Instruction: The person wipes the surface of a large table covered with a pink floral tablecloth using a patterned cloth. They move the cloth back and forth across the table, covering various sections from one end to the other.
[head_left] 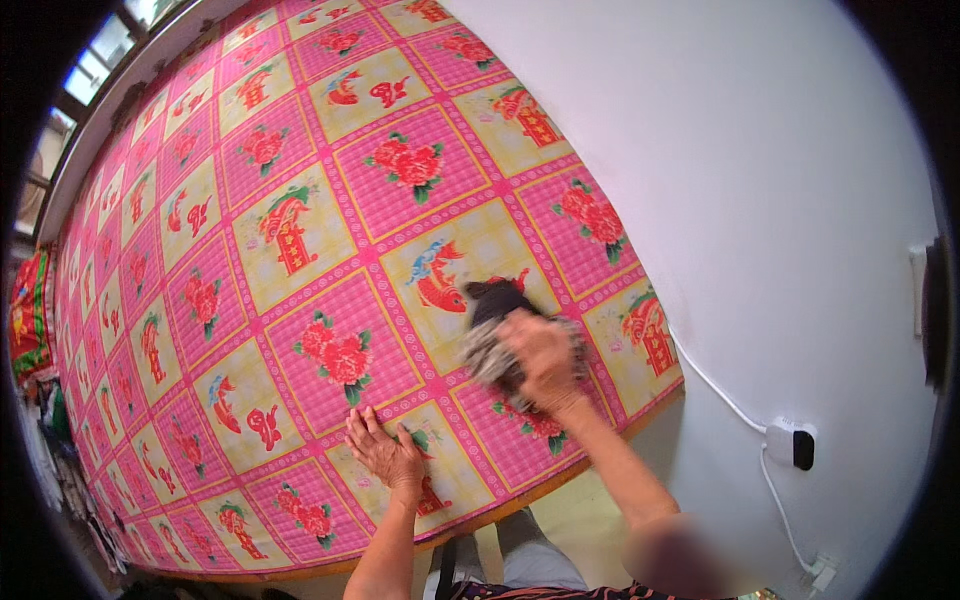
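A pink and yellow checked cover (pixel 210 385), printed with flowers and fish, spreads over a wide bed-like surface. My right hand (pixel 540 355) is closed on a crumpled dark and grey cloth (pixel 490 345), which lies against the cover near its right side; hand and cloth are blurred by motion. Flat on the cover near the front edge rests my left hand (pixel 387 455), its fingers spread and nothing in it.
A white wall (pixel 780 180) borders the cover on the right. White cable runs down it to a small white and black box (pixel 790 443). At the far left are a windowed frame (pixel 100 60) and a red and green patterned fabric (pixel 30 310). The cover's orange edge (pixel 480 518) is in front of me.
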